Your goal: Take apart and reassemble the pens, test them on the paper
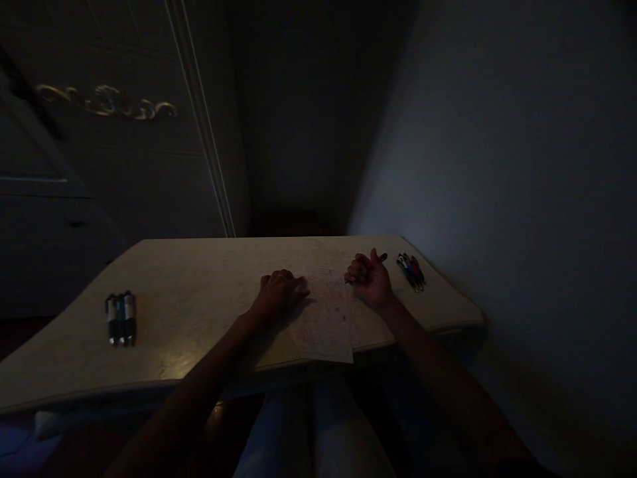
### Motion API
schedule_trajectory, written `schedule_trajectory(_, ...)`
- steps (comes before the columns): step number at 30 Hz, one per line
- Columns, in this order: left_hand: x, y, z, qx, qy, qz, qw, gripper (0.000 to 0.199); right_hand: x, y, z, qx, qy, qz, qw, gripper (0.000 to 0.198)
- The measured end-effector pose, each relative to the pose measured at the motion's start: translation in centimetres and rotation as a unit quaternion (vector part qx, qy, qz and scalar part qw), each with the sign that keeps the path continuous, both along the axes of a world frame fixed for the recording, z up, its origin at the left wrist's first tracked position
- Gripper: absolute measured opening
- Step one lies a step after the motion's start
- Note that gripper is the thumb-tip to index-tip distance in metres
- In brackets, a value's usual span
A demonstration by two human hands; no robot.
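A sheet of paper (pixel 326 318) covered in faint marks or writing lies on the table, its near edge reaching past the table's front edge. My left hand (pixel 279 292) rests at the paper's upper left, fingers stretched out, with a ring on one finger. Over the paper's upper right side is my right hand (pixel 369 280), its fingers closed around a pen (pixel 383 257) with red on it. The pen's tip end shows at the hand's left, near the paper's edge. The dim light hides whether the tip touches the paper.
Several pens (pixel 412 272) lie together at the table's right. Three dark-and-white markers (pixel 120 318) lie side by side on the left. The pale table (pixel 213 265) meets a wall (pixel 497 166) on the right. A cabinet (pixel 124 172) with gold ornament stands behind on the left.
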State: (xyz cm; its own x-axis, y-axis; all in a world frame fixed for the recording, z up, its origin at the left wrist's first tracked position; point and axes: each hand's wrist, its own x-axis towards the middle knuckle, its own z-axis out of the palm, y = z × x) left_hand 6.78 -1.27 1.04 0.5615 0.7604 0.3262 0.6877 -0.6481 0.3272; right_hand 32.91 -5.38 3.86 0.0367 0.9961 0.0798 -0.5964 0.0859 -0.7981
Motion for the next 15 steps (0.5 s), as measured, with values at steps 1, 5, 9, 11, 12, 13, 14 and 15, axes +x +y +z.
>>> schedule_trajectory(1, -0.2, 0.5, -0.2, -0.008, -0.017, -0.001, 1.0, 0.04, -0.2, 0.2, 0.0, -0.004, 0.006, 0.001, 1.0, 0.032)
schedule_trajectory(5, -1.5, 3.5, -0.6, -0.032, -0.088, 0.012, 0.995, 0.041, -0.8, 1.1, 0.2, -0.02, 0.035, 0.002, 0.999, 0.022)
schedule_trajectory(9, -2.3, 6.0, 0.0, -0.07, -0.076, -0.042, 0.994, 0.036, -1.5, 2.9, 1.1, -0.044, -0.01, 0.069, 0.997, 0.042)
schedule_trajectory(11, -2.3, 6.6, 0.4, -0.079, -0.069, -0.068, 0.992, 0.036, -2.1, 4.1, 1.3, -0.055, -0.068, 0.115, 0.99, 0.053)
schedule_trajectory(12, -2.2, 6.9, 0.6, -0.081, -0.067, -0.079, 0.991, 0.036, -2.4, 4.7, 1.4, -0.06, -0.094, 0.127, 0.986, 0.056)
schedule_trajectory(13, -2.0, 7.1, 0.7, -0.082, -0.066, -0.09, 0.99, 0.035, -2.8, 5.3, 1.4, -0.067, -0.118, 0.13, 0.982, 0.056)
schedule_trajectory(14, -1.9, 7.2, 0.7, -0.083, -0.064, -0.102, 0.989, 0.033, -3.2, 5.8, 1.3, -0.074, -0.139, 0.128, 0.979, 0.054)
schedule_trajectory(15, -1.8, 7.4, 0.7, -0.085, -0.062, -0.114, 0.988, 0.032, -3.6, 6.3, 1.2, -0.076, -0.156, 0.124, 0.977, 0.051)
